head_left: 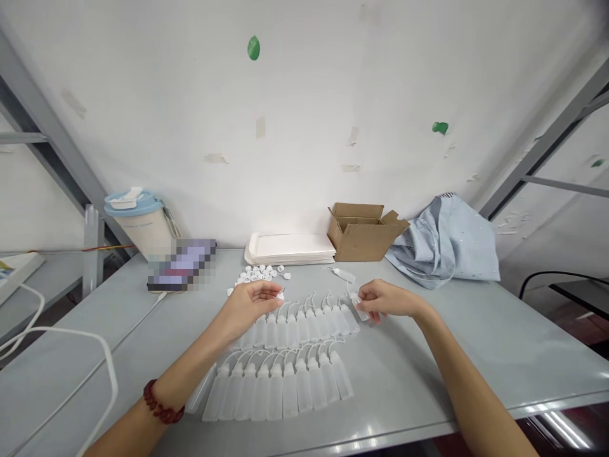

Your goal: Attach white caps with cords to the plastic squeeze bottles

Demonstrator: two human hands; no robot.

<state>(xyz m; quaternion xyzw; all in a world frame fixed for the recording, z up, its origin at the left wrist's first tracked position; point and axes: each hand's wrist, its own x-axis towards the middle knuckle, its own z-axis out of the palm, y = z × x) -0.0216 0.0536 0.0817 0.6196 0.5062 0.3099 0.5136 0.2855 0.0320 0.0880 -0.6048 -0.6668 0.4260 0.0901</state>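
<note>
Between the thumb and fingers of my left hand (254,306) is a small white cap (280,296). My right hand (386,298) pinches a small translucent squeeze bottle (360,308) at the right end of the back row. Two rows of such bottles lie on the table: a back row (304,327) and a front row (276,393), each bottle with a thin curved tube at its top. One more small bottle (343,275) lies apart behind my right hand. A heap of loose white caps (257,274) sits just beyond my left hand.
Along the wall stand a stack of white trays (292,247), an open cardboard box (361,241) and a light blue cloth bag (451,244). To the left are a cup with a blue lid (140,219), a phone (183,263) and a white cable (111,362) on the grey table (404,387).
</note>
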